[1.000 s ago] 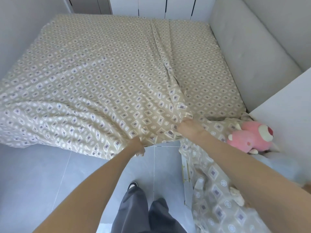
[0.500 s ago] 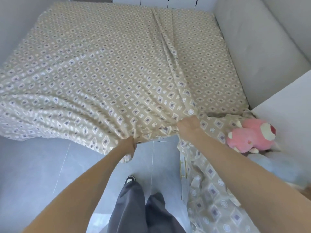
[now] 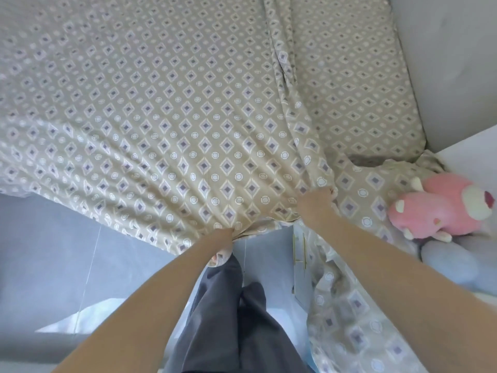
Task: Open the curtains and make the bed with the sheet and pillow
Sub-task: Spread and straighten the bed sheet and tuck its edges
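So, starting closest to me: my dark grey trousers (image 3: 228,319) fill the bottom middle of the frame, over the grey tiled floor (image 3: 53,251). Both bare forearms come up from the bottom corners.

My left grip (image 3: 223,242), just below centre, is bunched around the hanging near edge of the sheet (image 3: 174,130). Most of the fingers are tucked under the cloth, so I only see a sliver of them. My right grip (image 3: 318,201), a bit higher and to the right, is a closed fist pinching the same sheet. That's right where a long fold (image 3: 282,63) starts and runs to the top edge. Creases fan out from both grips toward the left.

At lower right, more cloth in the same diamond pattern (image 3: 349,319) hangs down past a white cabinet front (image 3: 300,265) with gold handles. Honestly can't tell if it's part of the same sheet.

At the right edge a pink plush toy (image 3: 441,208) lies on the patterned cloth, touching a pale blue soft thing (image 3: 451,265) below it. No idea if that's the pillow.

Farther off, the sheet is spread over the bed across the whole upper frame. A white table (image 3: 478,157) juts in at mid right, and a grey padded headboard (image 3: 443,63) lines the upper right.
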The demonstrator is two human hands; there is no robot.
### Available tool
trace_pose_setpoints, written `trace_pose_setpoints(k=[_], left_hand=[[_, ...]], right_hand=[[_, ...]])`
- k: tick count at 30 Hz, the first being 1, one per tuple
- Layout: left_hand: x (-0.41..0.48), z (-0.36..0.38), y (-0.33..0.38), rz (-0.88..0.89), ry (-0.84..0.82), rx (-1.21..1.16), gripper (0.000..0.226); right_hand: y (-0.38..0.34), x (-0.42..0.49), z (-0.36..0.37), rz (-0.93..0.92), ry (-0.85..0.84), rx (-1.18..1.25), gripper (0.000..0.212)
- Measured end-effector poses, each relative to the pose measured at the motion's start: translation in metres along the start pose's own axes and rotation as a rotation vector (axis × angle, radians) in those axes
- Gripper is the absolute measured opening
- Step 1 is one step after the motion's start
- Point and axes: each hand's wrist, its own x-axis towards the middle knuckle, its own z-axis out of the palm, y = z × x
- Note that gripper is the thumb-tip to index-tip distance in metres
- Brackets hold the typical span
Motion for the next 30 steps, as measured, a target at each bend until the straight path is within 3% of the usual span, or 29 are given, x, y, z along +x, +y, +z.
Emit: trace_pose_setpoints(k=[2,4,6,7,9,11,17,21,25,30], left_hand=[[0.022,0.0,-0.004,0.002,-0.078,0.022,0.054],[0.04,0.001,-0.01,-0.034,-0.125,-0.031,0.02],[0.056,-0.002,-0.015,-0.071,-0.205,-0.041,0.006],[0.064,-0.006,-0.018,-0.081,-0.247,-0.026,0.014],[0.084,-0.014,-0.026,-0.044,-0.305,0.033,0.057],[0.102,-0.026,-0.032,-0.001,-0.251,0.148,0.078],[0.139,-0.092,-0.026,-0.028,-0.051,-0.012,0.045],[0.152,-0.136,-0.016,-0.024,0.069,-0.101,0.043],[0.157,-0.185,0.003,0.0,0.18,-0.204,0.046],[0.167,-0.245,0.033,0.021,0.275,-0.381,0.044]], right_hand=[[-0.009,0.02,0.008,-0.021,-0.033,-0.015,0.023],[-0.017,0.033,0.015,-0.033,-0.069,-0.03,0.033],[-0.024,0.05,0.018,-0.012,-0.133,0.003,0.035],[-0.026,0.058,0.02,-0.013,-0.168,0.016,0.035],[-0.031,0.075,0.025,-0.069,-0.186,0.029,0.034],[-0.038,0.088,0.033,-0.135,-0.201,0.038,0.033],[-0.051,0.118,0.041,-0.118,-0.29,0.226,0.033],[-0.033,0.137,0.023,-0.023,-0.291,0.34,0.038],[-0.002,0.162,0.007,0.078,-0.141,0.633,0.031],[0.05,0.192,-0.028,0.129,0.029,0.728,0.025]])
